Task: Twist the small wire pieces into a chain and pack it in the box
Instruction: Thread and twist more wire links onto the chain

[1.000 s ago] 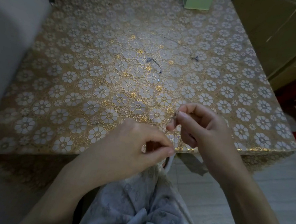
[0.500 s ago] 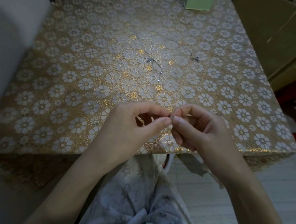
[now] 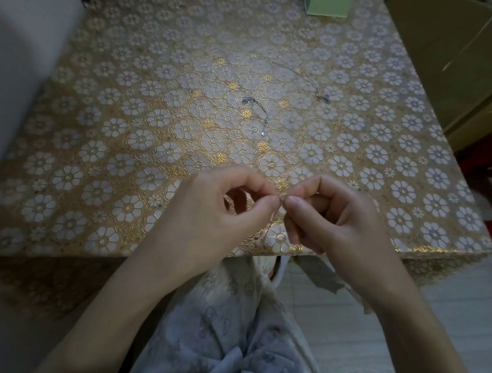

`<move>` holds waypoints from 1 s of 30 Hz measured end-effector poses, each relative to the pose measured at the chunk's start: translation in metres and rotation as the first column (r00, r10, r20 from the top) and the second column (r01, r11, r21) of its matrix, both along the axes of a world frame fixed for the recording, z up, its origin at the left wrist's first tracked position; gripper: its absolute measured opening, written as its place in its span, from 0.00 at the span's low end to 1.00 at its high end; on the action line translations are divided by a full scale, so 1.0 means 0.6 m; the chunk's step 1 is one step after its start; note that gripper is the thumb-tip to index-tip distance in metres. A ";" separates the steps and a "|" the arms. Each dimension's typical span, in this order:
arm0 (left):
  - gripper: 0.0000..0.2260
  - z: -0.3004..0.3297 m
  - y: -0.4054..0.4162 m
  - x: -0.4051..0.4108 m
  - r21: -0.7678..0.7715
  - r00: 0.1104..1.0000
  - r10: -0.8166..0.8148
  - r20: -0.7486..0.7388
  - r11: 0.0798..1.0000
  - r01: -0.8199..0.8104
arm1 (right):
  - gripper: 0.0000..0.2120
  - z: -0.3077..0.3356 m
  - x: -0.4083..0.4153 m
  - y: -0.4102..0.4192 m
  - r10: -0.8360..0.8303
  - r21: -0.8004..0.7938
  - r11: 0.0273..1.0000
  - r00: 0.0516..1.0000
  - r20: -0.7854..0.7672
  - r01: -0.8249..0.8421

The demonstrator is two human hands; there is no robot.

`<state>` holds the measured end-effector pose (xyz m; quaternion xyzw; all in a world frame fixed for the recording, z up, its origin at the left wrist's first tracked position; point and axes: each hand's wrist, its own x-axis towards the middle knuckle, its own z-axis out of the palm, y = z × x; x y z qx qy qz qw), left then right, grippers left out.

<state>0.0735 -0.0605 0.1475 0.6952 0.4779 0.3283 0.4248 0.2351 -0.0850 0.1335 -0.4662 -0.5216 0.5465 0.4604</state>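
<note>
Left hand (image 3: 214,213) risen, wire (image 3: 280,202) pinched between fingers (image 3: 293,202)

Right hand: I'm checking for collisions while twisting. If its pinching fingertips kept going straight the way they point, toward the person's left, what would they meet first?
The right hand points its fingertips at the left hand; both pinch the small wire piece, so it would meet the left thumb and forefinger almost at once, though depth is unclear.
</note>
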 end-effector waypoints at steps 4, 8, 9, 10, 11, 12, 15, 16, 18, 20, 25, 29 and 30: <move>0.01 -0.001 -0.003 0.001 0.107 0.997 0.012 -0.072 0.994 -0.005 | 0.05 0.001 -0.003 -0.001 0.033 -0.005 0.999 0.999 0.027 -0.032; 0.04 -0.004 -0.003 0.003 0.205 0.993 0.029 -0.113 0.979 -0.006 | 0.06 0.000 -0.004 -0.003 0.020 -0.016 1.000 1.000 0.009 -0.019; 0.04 -0.004 -0.003 0.004 0.226 0.991 0.044 -0.125 0.974 -0.015 | 0.06 -0.001 -0.004 -0.004 0.011 -0.016 1.000 1.000 0.006 -0.011; 0.04 -0.005 -0.003 0.006 0.244 0.989 0.059 -0.136 0.969 -0.024 | 0.06 -0.002 -0.004 -0.004 0.002 -0.016 1.000 1.000 0.006 -0.002; 0.04 -0.006 -0.004 0.007 0.264 0.985 0.072 -0.154 0.964 -0.029 | 0.05 -0.002 -0.005 -0.005 -0.004 -0.014 1.000 1.000 0.007 0.004; 0.03 -0.007 -0.005 0.008 0.280 0.981 0.086 -0.176 0.959 -0.034 | 0.05 -0.002 -0.006 -0.005 -0.006 -0.013 1.000 1.000 0.011 0.007; 0.01 -0.011 -0.005 0.009 0.295 0.969 0.099 -0.228 0.955 -0.028 | 0.06 -0.004 -0.006 -0.005 -0.010 -0.010 1.000 0.999 0.031 0.011; 0.01 -0.010 -0.005 0.009 0.279 0.968 0.088 -0.234 0.960 -0.020 | 0.06 -0.005 -0.006 -0.004 -0.010 -0.010 1.000 0.999 0.042 0.010; 0.03 -0.007 -0.005 0.008 0.213 0.972 0.062 -0.228 0.977 -0.012 | 0.06 -0.006 -0.003 -0.004 -0.003 0.002 1.000 0.998 0.068 0.003; 0.06 -0.003 -0.005 0.007 0.111 0.981 0.035 -0.191 0.994 -0.014 | 0.04 -0.007 -0.002 -0.004 0.017 0.021 1.000 0.996 0.084 -0.018; 0.05 -0.003 -0.001 0.002 -0.066 0.994 -0.021 -0.112 0.998 0.014 | 0.02 -0.010 -0.002 -0.002 0.034 0.061 0.997 0.992 0.119 -0.041; 0.05 -0.006 -0.001 0.003 -0.036 0.990 -0.036 -0.134 0.999 0.031 | 0.02 -0.013 -0.003 -0.003 0.039 0.051 0.998 0.994 0.099 -0.044; 0.04 -0.006 -0.001 0.003 -0.030 0.990 -0.047 -0.136 0.999 0.043 | 0.02 -0.014 -0.003 -0.003 0.043 0.046 0.998 0.995 0.091 -0.048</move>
